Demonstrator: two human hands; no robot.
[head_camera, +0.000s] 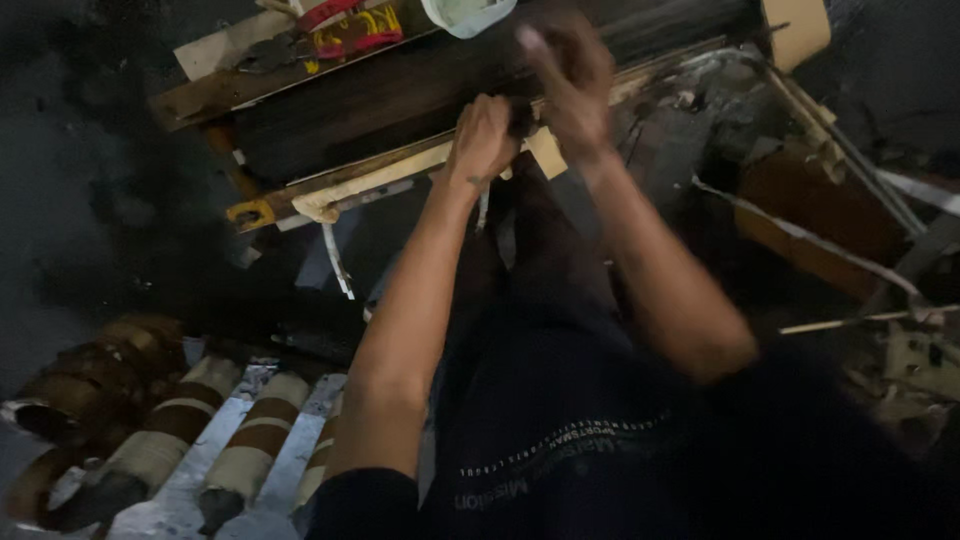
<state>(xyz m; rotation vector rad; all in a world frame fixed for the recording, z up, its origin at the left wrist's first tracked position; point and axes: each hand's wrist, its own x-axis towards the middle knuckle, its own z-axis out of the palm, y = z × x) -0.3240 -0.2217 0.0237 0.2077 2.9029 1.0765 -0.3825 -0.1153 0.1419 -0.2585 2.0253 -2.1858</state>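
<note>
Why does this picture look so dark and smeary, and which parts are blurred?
Head view: dim light, black shadow at left and around the dark trousers; the right hand is smeared by motion blur, while the left hand on the dark wooden bench edge is sharper; brown-and-cream wound coils look soft.

We are in a dim, grimy workshop: a worn wooden workbench (330, 190) with a battered front edge, scrap wood strips (850, 322), and wound coils (255, 445) lined up on the floor.
</note>
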